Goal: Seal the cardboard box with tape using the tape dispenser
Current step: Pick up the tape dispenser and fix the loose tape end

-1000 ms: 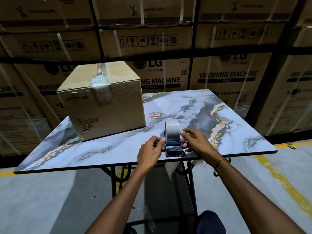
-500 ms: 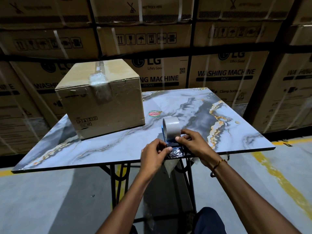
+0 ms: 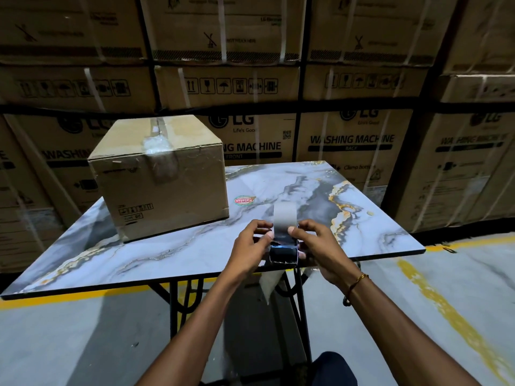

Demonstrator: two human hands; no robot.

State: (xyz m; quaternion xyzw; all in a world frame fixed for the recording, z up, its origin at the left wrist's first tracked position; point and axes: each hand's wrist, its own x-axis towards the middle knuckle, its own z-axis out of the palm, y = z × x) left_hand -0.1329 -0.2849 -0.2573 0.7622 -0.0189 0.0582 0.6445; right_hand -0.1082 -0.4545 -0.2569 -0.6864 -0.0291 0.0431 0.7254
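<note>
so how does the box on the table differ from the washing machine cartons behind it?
The cardboard box is small, sits alone on the table and carries clear tape over its top seam. The washing machine cartons are much larger, stacked in rows, bound with white straps and printed with bold lettering; the box has only small marks. Both are brown cardboard.

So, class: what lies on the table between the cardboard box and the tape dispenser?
Head view: only a small oval sticker on the bare marble table between cardboard box and tape dispenser.
</note>
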